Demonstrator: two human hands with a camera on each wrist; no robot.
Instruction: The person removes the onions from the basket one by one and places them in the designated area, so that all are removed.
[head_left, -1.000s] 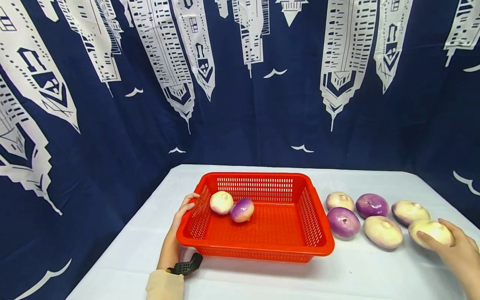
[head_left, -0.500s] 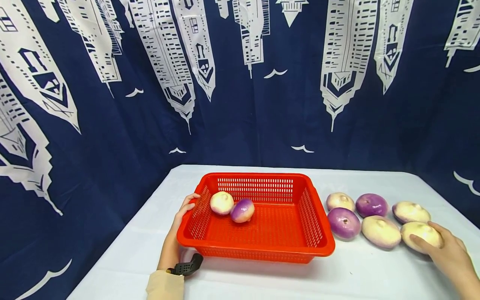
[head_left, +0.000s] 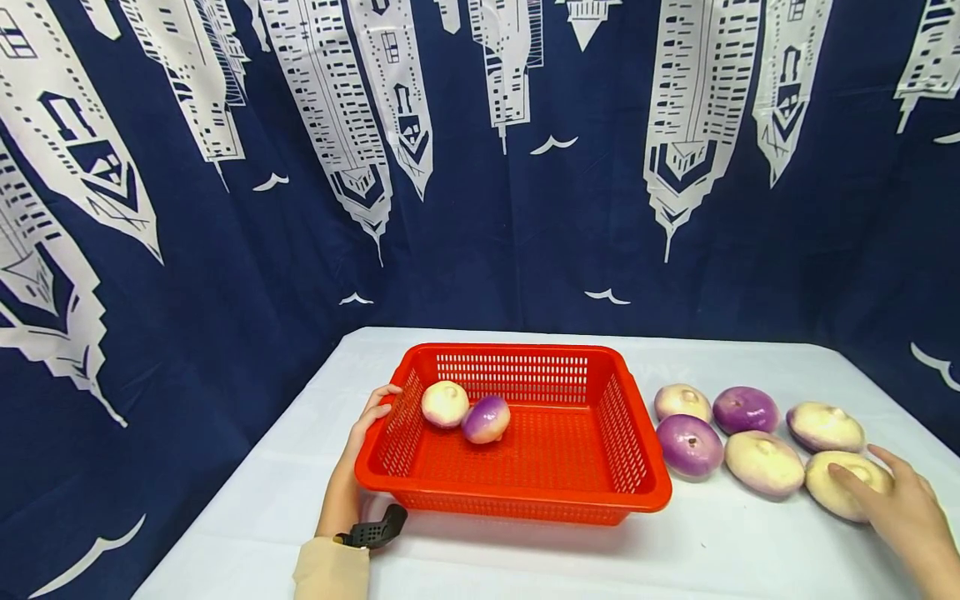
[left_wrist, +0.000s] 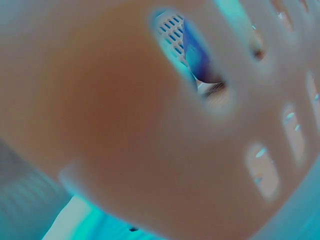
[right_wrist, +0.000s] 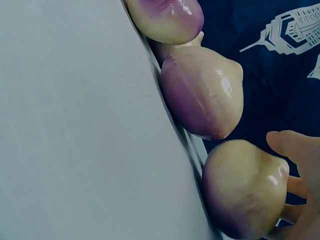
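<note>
Working through the feeds, I take the red basket [head_left: 510,497] as my landmark. It sits on the white tabletop [head_left: 697,550], with a narrow strip of white beyond its far rim and a broader one in front of its near rim. Dark blue cloth [head_left: 517,275] rises past the tabletop's back edge.

My left hand [head_left: 366,431] is at the basket's left rim, its grip curled over that edge; the left wrist view is too blurred to tell me more. My right hand [head_left: 911,512] is well to the right of the basket, its grip wide around the outermost cream vegetable [right_wrist: 245,190], which rests on the tabletop. The right wrist view shows a gap between thumb and vegetable; whether the other fingers touch it I cannot tell.

Between that vegetable and the basket are a second cream vegetable [head_left: 763,464] and a purple vegetable [head_left: 688,446], the latter so near the basket's right rim that I see little room there. A back row of three [head_left: 746,410] runs rightward from the basket too. Inside the basket, a pale vegetable [head_left: 445,404] and a two-toned vegetable [head_left: 486,419] sit toward the left wall, leaving me room along the right.
</note>
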